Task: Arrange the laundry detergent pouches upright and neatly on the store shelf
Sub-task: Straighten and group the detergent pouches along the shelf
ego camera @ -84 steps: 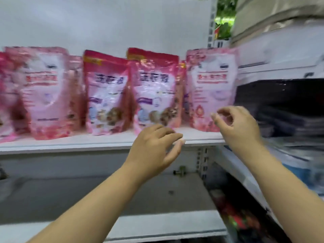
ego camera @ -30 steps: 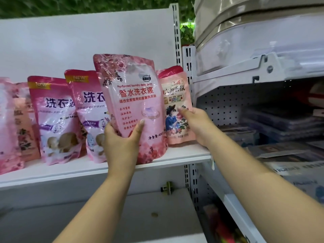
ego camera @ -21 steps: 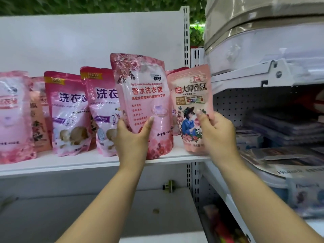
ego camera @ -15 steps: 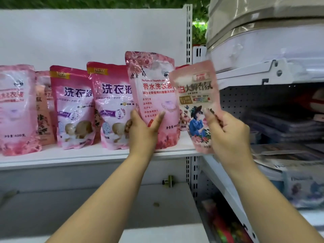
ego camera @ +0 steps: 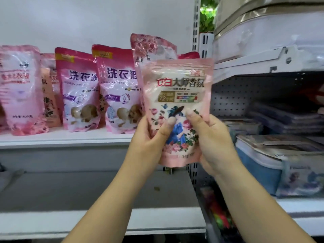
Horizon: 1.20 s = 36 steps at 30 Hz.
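Note:
A pale pink detergent pouch (ego camera: 177, 88) with a flower and figure print is lifted upright in front of the white shelf (ego camera: 66, 138). My left hand (ego camera: 149, 142) grips its lower left side and my right hand (ego camera: 210, 141) grips its lower right side, thumbs on the front. Behind it a rose-print pink pouch (ego camera: 152, 46) stands on the shelf, mostly hidden. Two magenta pouches (ego camera: 80, 88) (ego camera: 119, 88) stand upright to the left. Further left stands another pink pouch (ego camera: 19, 88).
A red-topped pouch (ego camera: 188, 55) peeks out behind the held one. The lower shelf (ego camera: 87, 190) sits beneath. To the right, a neighbouring rack holds flat packaged goods (ego camera: 284, 118) and a blue-and-white box (ego camera: 263, 162). A slotted metal upright (ego camera: 196, 23) divides the two racks.
My left hand let go of the rose-print pouch, which stays on the shelf, and joined my right hand on the pale pink pouch. That pouch moved left and toward me.

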Tool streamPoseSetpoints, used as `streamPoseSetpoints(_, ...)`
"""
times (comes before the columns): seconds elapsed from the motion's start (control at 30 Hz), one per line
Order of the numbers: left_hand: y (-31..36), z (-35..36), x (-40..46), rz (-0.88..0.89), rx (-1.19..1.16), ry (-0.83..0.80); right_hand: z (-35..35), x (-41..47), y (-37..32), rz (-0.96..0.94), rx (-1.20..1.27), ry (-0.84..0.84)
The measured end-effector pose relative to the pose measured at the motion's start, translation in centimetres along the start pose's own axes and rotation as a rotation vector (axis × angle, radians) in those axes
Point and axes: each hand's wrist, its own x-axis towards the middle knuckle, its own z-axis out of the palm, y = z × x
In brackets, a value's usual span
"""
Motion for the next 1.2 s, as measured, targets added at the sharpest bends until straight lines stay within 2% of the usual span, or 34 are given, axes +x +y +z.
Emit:
streamPoseSetpoints(0.1,-0.5,-3.2,-0.5,0.021,-0.020,0.181,2.9,0.4,1.9,0.037,-0.022,-0.090)
streamPoseSetpoints(0.23,0.0,-9.8,-2.0,0.099,0.046,0.398,7.5,0.7,4.1,-0.059,-0.145,-0.241)
streamPoseSetpoints(0.3,0.5,-14.3,-2.7,0.151,0.080,0.490,9.8,0.5,5.6,-0.145,-0.283,-0.326)
streamPoseSetpoints(0.43,1.7,-23.7,-4.2,0.235,0.138,0.639,17.8,-0.9,8.8,-0.421,-0.765,-0.576)
streamPoseSetpoints(0.57,1.9,-32.8,-5.1,0.235,0.117,0.765,26.2,-1.7,10.3,-0.386,-0.665,-0.616)
streamPoseSetpoints(0.7,2.6,-41.7,-4.9,0.211,0.194,0.811,32.8,-1.1,13.0,-0.436,-0.821,-0.653)
streamPoseSetpoints(0.77,2.8,-45.7,-4.3,0.213,0.246,0.812,35.8,-0.9,14.8,-0.468,-1.004,-0.700)
streamPoseSetpoints(0.87,3.1,-50.3,-1.7,0.223,0.300,0.802,38.0,-0.5,17.5,-0.489,-1.278,-0.666)
streamPoseSetpoints(0.97,2.7,-52.4,1.4,0.198,0.325,0.743,38.4,-0.7,19.7,-0.507,-1.494,-0.578)
streamPoseSetpoints(1.2,0.3,-53.7,5.8,0.134,0.501,0.685,38.3,-1.2,21.0,-0.545,-1.585,-0.501)
